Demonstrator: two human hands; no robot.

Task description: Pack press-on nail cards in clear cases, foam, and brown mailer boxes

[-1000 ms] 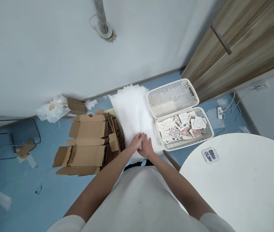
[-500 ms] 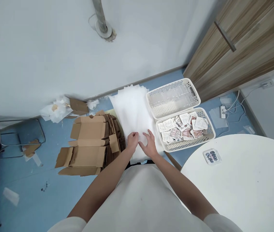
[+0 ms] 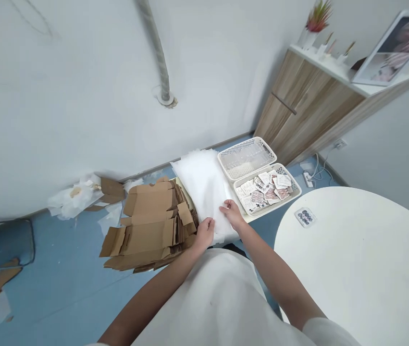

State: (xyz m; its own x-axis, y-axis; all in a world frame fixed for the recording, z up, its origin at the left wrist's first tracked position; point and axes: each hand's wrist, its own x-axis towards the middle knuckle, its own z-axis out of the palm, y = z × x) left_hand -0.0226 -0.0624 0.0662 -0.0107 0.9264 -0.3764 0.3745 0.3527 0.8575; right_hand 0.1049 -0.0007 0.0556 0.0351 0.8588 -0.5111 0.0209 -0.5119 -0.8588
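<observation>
A stack of thin white sheets [image 3: 204, 180] lies in front of me. On its near left edge rests my left hand [image 3: 204, 233], its fingers curled together; whatever they may pinch is too small to make out. My right hand [image 3: 233, 215] touches the sheets' near right part, thumb and fingers apart. Left of the sheets are stacked flattened brown cardboard boxes [image 3: 150, 226]. To the right, a white basket [image 3: 275, 209] holds cards and small packs, and behind it another white basket [image 3: 229, 174] holds clear plastic pieces.
A round white table [image 3: 355, 259] at the right bears a small clear case [image 3: 305, 217]. Behind stands a wooden cabinet [image 3: 298, 115] with a picture frame and plant. Crumpled white wrapping [image 3: 72, 197] lies on the floor at the left, near a chair's metal frame.
The view has tilted up, bringing the cabinet top into sight. My hands have moved slightly towards me over the sheets and remain close together.
</observation>
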